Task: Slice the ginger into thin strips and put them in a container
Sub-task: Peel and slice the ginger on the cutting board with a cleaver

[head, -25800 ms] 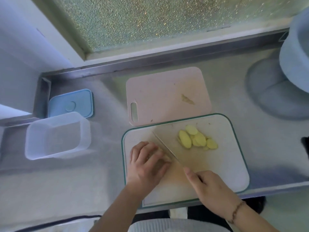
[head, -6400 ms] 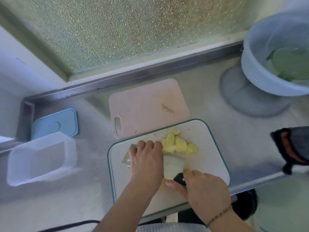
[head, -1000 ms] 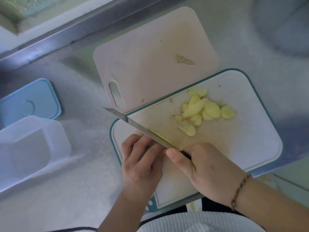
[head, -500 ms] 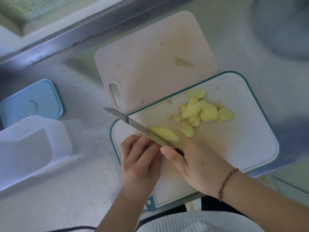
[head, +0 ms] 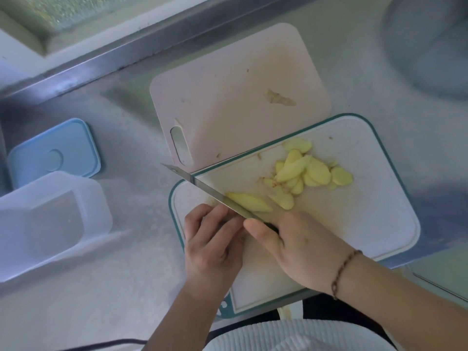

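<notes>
The right hand (head: 301,245) is gripping the steel-bladed knife (head: 215,195). The curled left hand (head: 211,239) is pinning something unseen. A pale yellow ginger slice (head: 249,202) is lying lengthwise along the blade's far side, nearer the right hand, on the teal-rimmed white cutting board (head: 374,224).

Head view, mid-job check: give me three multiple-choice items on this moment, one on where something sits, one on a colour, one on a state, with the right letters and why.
1. Where does the lone ginger scrap lie?
A. on the pink board
B. in the clear container
C. on the blue lid

2. What colour is the rim of the white cutting board?
A. red
B. teal
C. black

3. What state is the clear container in?
A. lidded
B. open, full of ginger
C. open, with no ginger in it

Answers: 1 A, the scrap sits on the pink board, apart from the ginger slices. 2 B, a teal band edges that board. 3 C, its blue lid lies beside it, and the right hand holds the knife, with the left hand beside the blade.
</notes>
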Demonstrator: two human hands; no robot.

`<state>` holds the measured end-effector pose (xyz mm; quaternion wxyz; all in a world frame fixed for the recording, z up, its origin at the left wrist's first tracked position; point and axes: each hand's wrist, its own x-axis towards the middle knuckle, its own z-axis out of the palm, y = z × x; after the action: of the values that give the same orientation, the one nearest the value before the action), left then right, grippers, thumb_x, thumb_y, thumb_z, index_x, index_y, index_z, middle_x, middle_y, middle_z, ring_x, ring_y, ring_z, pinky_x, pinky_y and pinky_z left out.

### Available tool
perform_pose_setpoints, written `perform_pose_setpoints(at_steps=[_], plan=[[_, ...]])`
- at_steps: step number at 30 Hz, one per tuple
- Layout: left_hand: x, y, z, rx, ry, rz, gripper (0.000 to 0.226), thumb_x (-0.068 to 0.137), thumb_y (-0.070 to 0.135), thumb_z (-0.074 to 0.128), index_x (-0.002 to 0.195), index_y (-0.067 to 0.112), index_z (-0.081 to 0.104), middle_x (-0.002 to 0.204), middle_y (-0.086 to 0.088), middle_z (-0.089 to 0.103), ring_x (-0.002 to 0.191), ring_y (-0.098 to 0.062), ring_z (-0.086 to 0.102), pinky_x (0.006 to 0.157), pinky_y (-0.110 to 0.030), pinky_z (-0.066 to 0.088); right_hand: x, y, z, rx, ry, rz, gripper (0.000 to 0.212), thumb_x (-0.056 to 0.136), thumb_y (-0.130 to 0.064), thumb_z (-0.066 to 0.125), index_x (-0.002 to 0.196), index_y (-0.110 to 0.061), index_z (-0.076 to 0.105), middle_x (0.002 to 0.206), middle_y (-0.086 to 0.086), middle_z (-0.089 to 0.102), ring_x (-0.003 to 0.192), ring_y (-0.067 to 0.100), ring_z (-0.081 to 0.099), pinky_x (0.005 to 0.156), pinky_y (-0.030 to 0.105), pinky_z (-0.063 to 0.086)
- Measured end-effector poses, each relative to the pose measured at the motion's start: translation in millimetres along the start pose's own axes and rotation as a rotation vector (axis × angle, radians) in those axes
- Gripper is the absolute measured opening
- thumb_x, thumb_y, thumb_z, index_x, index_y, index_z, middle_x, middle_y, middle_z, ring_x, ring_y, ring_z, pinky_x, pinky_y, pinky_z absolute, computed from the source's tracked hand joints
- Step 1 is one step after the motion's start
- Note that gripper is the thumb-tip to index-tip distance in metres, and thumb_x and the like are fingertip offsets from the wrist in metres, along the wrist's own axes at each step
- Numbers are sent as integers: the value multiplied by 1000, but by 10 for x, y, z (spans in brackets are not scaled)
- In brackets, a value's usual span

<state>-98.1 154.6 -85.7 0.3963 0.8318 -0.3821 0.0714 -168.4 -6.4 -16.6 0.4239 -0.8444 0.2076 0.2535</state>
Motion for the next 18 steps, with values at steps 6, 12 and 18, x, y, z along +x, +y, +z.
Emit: perform_pose_setpoints(at_steps=[6, 12, 18], plan=[[-6, 14, -3, 52, -14, -3, 19, 79, -5, 79, 89, 10, 75, 96, -5, 71, 93, -33, 54, 95, -28, 41, -177, 133, -163, 132, 105, 77, 64, 82, -74, 20, 50, -19, 28, 43, -4, 28, 41, 9, 32, 50, 23, 34], [13, 33, -17, 74, -19, -9, 9, 81, -2, 79, 84, 7, 79, 95, -5, 72, 92, -34, 56, 91, -31, 46, -277, 184, -149, 204, 52, 72, 74, 77, -83, 18, 52, -14, 29, 47, -2, 27, 44, 8, 28, 50, 24, 35], [6, 31, -35, 82, -44, -21, 12, 79, -6, 78, 84, 5, 79, 94, -5, 72, 91, -35, 57, 92, -30, 44, -304, 247, -323, 124, -34, 80, 70, 83, -79, 20, 53, -16, 27, 46, -3, 25, 43, 9, 28, 48, 20, 32]])
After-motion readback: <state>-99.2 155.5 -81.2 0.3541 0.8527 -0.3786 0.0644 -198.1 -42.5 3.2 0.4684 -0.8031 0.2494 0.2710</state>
